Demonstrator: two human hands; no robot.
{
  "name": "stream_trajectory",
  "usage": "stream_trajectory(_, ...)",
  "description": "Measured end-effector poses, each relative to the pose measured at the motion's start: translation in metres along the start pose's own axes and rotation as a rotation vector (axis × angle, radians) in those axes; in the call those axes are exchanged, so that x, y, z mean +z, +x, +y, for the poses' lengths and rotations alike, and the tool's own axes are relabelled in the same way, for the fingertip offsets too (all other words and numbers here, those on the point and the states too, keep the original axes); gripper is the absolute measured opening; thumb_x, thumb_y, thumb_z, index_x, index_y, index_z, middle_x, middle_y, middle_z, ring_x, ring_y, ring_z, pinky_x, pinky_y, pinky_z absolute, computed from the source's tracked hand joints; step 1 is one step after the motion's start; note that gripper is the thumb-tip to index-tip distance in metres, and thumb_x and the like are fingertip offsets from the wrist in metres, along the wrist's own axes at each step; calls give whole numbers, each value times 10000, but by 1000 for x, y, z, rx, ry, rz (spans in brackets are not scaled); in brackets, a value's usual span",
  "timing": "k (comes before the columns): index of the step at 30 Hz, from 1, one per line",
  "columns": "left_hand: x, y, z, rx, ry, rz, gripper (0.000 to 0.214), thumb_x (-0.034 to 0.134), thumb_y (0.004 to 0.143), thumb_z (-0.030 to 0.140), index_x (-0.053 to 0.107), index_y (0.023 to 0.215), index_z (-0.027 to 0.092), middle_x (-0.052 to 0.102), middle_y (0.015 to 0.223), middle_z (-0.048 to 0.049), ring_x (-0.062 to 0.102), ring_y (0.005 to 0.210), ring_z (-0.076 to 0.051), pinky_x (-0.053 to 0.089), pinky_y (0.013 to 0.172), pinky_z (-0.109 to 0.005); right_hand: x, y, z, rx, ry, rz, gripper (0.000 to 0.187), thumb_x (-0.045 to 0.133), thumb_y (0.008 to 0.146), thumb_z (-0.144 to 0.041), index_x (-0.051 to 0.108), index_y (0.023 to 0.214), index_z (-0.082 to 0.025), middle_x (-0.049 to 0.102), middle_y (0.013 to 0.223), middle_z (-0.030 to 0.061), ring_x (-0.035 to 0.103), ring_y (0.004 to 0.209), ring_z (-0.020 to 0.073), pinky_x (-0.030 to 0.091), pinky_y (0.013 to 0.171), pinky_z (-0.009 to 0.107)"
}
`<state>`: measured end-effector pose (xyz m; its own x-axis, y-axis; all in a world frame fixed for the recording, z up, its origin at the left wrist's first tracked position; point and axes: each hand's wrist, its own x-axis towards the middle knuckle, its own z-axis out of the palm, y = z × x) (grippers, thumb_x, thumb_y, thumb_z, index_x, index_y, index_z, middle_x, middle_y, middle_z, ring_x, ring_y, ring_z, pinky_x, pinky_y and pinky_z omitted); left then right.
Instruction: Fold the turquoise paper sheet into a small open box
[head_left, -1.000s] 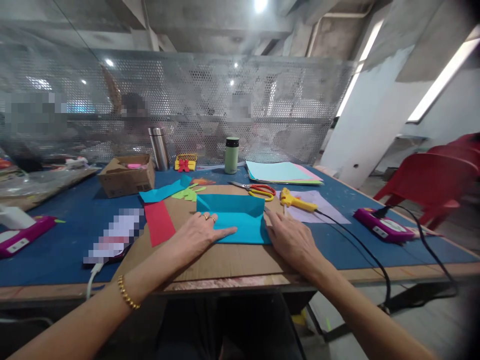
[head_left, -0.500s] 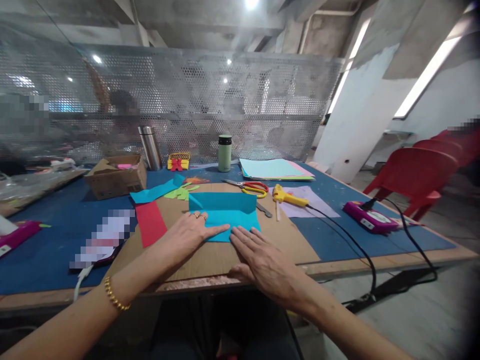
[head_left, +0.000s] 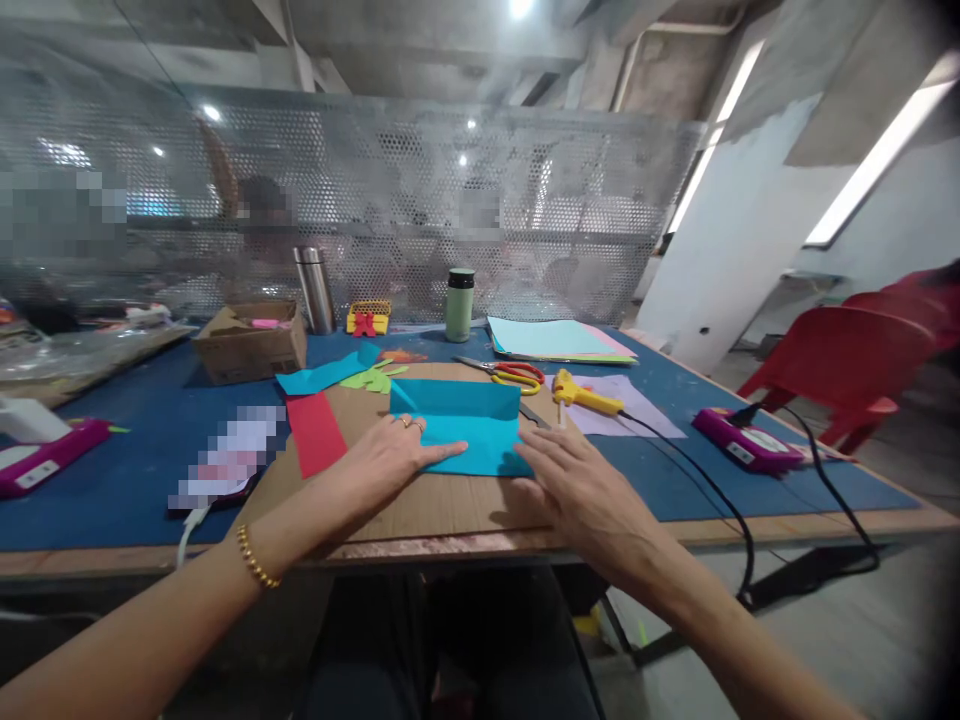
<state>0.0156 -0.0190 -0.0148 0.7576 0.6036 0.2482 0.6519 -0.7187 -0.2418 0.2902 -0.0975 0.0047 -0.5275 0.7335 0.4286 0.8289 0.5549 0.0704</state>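
A creased sheet of blue paper [head_left: 472, 432] lies on the brown cardboard [head_left: 442, 512] in front of me, its far strip folded upward. My left hand [head_left: 394, 448] rests on the sheet's left side, thumb stretched out along the paper. At the right edge, my right hand [head_left: 566, 472] lies with its fingers extended, the fingertips at the paper. Neither hand grips anything. To the left are a red paper piece [head_left: 316, 435], a blue paper strip [head_left: 328, 372] and green paper scraps [head_left: 375, 377].
Red-and-yellow scissors [head_left: 514, 374] and a yellow glue gun [head_left: 586, 395] lie beyond my right hand, its cord running to a purple power strip [head_left: 746, 440]. A cardboard box [head_left: 251, 345], a steel flask [head_left: 315, 290], a green bottle [head_left: 460, 305] and a paper stack [head_left: 559, 338] stand farther back.
My right hand has slid right, from the near middle of the blue sheet to its right edge. My left hand stays on the sheet. The view has shifted slightly.
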Motion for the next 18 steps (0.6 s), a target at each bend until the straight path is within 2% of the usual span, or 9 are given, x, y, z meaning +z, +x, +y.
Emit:
stream_trajectory(3,-7,0,3,-5,27,-11,563,386,1013,155,363,1482,465,562,1074,-62,545,1007,-216,414,895,-348,17,10,-14,-125,99,-60,459,519,986,-368,565,1365,-114,533,1451,180,476,1367,305,428,1117,518)
stream_trajectory(6,-12,-1,7,-28,61,-35,576,392,1013,156,345,1486,481,574,1036,-56,555,976,-214,408,866,-342,31,5,-20,-120,163,-72,531,515,987,-388,497,1439,-111,485,1486,180,442,1395,295,410,1139,518)
stream_trajectory(9,-14,0,15,-73,112,-43,581,408,1005,156,346,1485,477,600,1073,-73,566,1024,-238,406,876,-365,34,-4,-18,-94,161,-42,504,490,998,-361,518,1420,-87,500,1470,184,448,1389,300,397,1145,530)
stream_trajectory(11,-16,1,26,-115,162,-44,536,430,996,171,395,1481,396,613,1131,-114,569,1064,-270,406,893,-402,33,-7,-16,-91,151,-27,493,492,996,-351,536,1401,-74,517,1454,188,463,1376,307,400,1141,533)
stream_trajectory(14,-20,4,47,-129,180,-55,425,454,973,172,522,1392,180,619,1168,-195,579,1079,-319,423,882,-440,32,-7,-15,-93,146,-23,485,507,989,-344,548,1393,-79,526,1447,184,471,1371,302,399,1146,513)
stream_trajectory(15,-22,5,54,-105,158,-50,404,453,969,167,537,1364,144,617,1185,-205,581,1086,-322,431,879,-437,32,-6,-15,-94,142,-24,489,511,987,-346,544,1397,-81,523,1450,184,470,1371,301,400,1146,508)
stream_trajectory(18,-25,5,73,-60,91,-27,391,436,984,177,522,1362,131,616,1219,-195,595,1084,-305,454,861,-411,35,-6,-15,-100,116,-31,516,510,986,-362,529,1409,-67,502,1461,197,467,1371,308,405,1140,511)
